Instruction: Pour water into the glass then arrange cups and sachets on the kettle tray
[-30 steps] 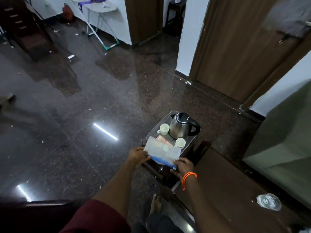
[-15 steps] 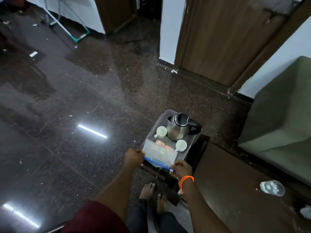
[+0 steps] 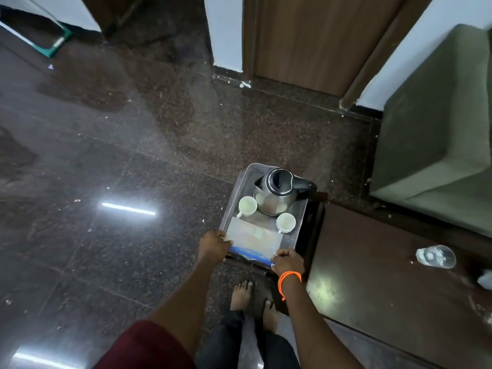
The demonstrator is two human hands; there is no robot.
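Here I have both hands on one flat, pale packet (image 3: 253, 237) with a blue near edge, lying across the 6 o'clock end of the kettle tray (image 3: 241, 182). My left hand (image 3: 214, 246) pinches its left corner and my right hand (image 3: 288, 262), the one with the orange wristband (image 3: 288, 278), curls its fingers (image 3: 279, 253) over the near right corner; both grips are closed on the packet, though I cannot tell how far the fingers wrap beneath it. I judge two corners are held so the sheet stays flat and square to the tray as it settles. Whether it is a sachet holder or a wrapper I cannot tell, and anything under it is hidden. The kettle (image 3: 277, 194) takes the 12 o'clock end of the tray, handle pointing to 3 o'clock, which leaves the near half free for smaller items. One white cup (image 3: 247, 206) stands at the kettle's 8 o'clock, just beside it, and a second cup (image 3: 286, 222) at its 5 o'clock, both upright and just beyond the packet's far edge. The glass (image 3: 436, 257) with water stands well apart at 3 o'clock on the dark bench (image 3: 372, 275), so pouring looks done and arranging is the step in hand. The tray sits on a low dark stand whose form I cannot make out, so I would lower the packet gently rather than push the tray.
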